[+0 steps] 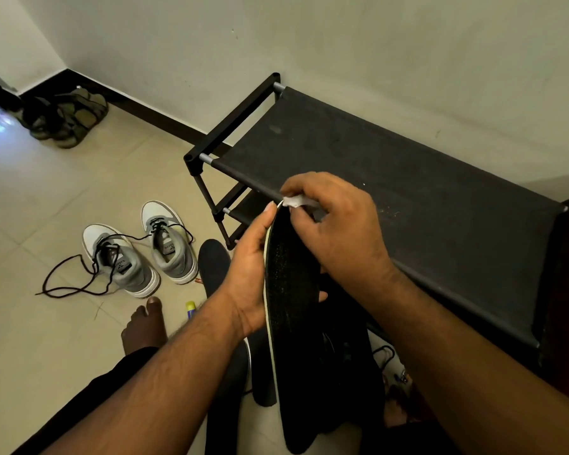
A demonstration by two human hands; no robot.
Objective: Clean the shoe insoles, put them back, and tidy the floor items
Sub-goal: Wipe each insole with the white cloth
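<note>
While the left hand (248, 274) grips the insole (296, 307), right fingers (309, 188) pinch a wipe (294, 201) at its tip; cleaning step, next stroke downward.

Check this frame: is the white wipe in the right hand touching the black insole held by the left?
Touching. The head view shows the white wipe, pinched by the right hand, meeting the top tip of the insole, which the left hand grips.

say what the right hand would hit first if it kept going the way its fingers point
Probably the left hand's fingertips: the right hand, pinching a white wipe at the insole tip, points left toward them. Depth is unclear.
</note>
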